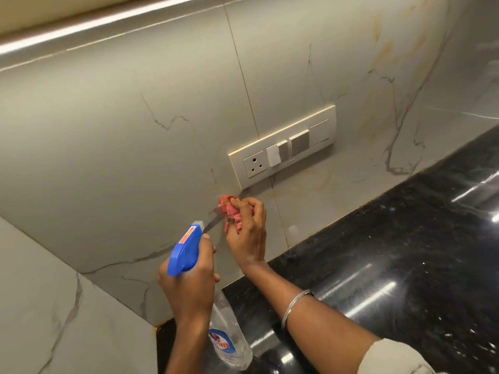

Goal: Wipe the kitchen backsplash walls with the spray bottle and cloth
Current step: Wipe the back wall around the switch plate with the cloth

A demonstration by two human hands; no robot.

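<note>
The backsplash (129, 163) is glossy grey-white marble tile with dark veins. My right hand (247, 233) presses a bunched pink-red cloth (228, 207) against the wall just below the left corner of the switch plate. My left hand (189, 282) grips the neck of a clear spray bottle (229, 338) with a blue trigger head (186, 249). The nozzle points at the wall beside the cloth. The bottle's body hangs down over the counter.
A cream switch plate (283, 147) with a socket and several switches is set in the wall above the cloth. A black polished stone counter (391, 265) runs along the wall's foot. A side wall (54, 306) meets the backsplash at the left corner.
</note>
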